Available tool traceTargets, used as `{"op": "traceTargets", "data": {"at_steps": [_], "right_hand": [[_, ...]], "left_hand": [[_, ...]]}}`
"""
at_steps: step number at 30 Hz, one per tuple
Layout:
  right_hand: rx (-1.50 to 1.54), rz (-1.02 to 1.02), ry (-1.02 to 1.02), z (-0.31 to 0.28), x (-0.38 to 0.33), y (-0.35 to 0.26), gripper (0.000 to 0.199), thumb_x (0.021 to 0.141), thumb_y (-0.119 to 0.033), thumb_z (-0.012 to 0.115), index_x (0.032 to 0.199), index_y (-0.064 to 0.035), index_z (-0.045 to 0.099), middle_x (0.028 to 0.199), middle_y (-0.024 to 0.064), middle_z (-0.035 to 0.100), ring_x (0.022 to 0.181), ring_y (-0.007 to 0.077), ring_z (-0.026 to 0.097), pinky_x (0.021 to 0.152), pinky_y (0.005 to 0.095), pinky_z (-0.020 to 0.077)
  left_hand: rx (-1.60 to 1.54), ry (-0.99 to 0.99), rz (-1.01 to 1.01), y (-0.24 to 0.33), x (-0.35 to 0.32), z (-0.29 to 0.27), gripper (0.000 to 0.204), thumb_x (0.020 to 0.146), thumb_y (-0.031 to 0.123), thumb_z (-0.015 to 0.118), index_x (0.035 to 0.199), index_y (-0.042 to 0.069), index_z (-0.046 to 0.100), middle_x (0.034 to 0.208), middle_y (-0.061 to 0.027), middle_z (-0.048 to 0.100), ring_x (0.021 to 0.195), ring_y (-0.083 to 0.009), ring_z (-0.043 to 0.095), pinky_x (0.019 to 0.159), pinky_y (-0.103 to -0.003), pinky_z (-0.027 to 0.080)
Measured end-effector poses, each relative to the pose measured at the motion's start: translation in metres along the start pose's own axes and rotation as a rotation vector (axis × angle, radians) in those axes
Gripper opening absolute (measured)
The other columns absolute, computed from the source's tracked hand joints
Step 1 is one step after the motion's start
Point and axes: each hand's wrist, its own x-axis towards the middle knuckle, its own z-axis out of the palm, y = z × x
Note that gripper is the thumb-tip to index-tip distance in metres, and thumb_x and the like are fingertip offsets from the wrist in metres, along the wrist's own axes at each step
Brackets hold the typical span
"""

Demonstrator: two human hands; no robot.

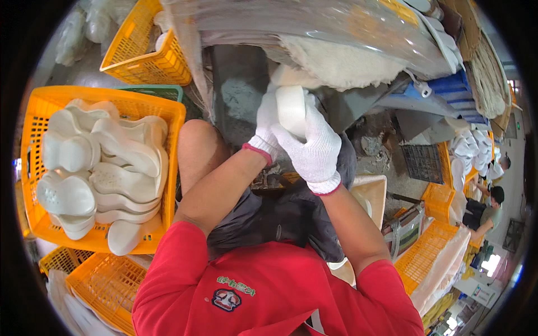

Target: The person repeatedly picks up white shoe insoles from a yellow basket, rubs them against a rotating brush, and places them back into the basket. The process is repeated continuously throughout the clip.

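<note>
In front of my lap I hold a smooth white shoe-sole-shaped piece, with one rounded end toward me. My left hand, in a white knit glove with a red cuff, is closed along its left side. My right hand, gloved the same way, wraps its near right side, thumb across the surface. The piece's far end meets a pale, dust-coated edge under the plastic-draped machine; whether they touch I cannot tell. To my left stands an orange crate heaped with similar white curved pieces, some dotted with small holes.
More orange crates stand at the far left and lower left. A pale bin sits by my right thigh. On the right are a dark crate, an orange crate and a person farther off.
</note>
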Motion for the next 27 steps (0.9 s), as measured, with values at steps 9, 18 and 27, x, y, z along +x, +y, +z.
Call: {"op": "traceTargets", "data": {"at_steps": [9,18,27], "right_hand": [[0.675,0.533,-0.295,-0.017,0.031,-0.006,0.051,0.092,-0.008,0.081,0.141,0.0011,0.069,0.123,0.0095,0.079,0.103,0.0199,0.076,0.091,0.0355,0.0633],[0.691,0.339,-0.252,-0.001,0.012,0.015,0.057,0.088,-0.009,0.086,0.141,0.0033,0.069,0.119,0.0057,0.077,0.105,0.0121,0.071,0.091,0.0288,0.0601],[-0.332,-0.015,-0.501,-0.059,-0.056,-0.035,0.084,0.085,-0.028,0.087,0.158,-0.0017,0.054,0.124,0.021,0.071,0.112,0.0412,0.068,0.1,0.0466,0.0574]], "left_hand": [[1.32,0.426,0.142,0.037,-0.032,0.039,0.066,0.119,0.052,0.036,0.148,-0.003,0.058,0.146,-0.0294,0.064,0.135,-0.0416,0.062,0.115,-0.043,0.047],[0.325,0.283,0.068,0.025,-0.017,0.024,0.055,0.118,0.053,0.045,0.146,0.009,0.063,0.13,-0.0115,0.072,0.119,-0.0296,0.069,0.109,-0.038,0.055],[-0.039,0.167,-0.071,-0.011,-0.017,0.012,0.057,0.111,0.065,0.038,0.111,0.014,0.063,0.094,-0.0086,0.07,0.079,-0.0338,0.07,0.076,-0.053,0.062]]}}
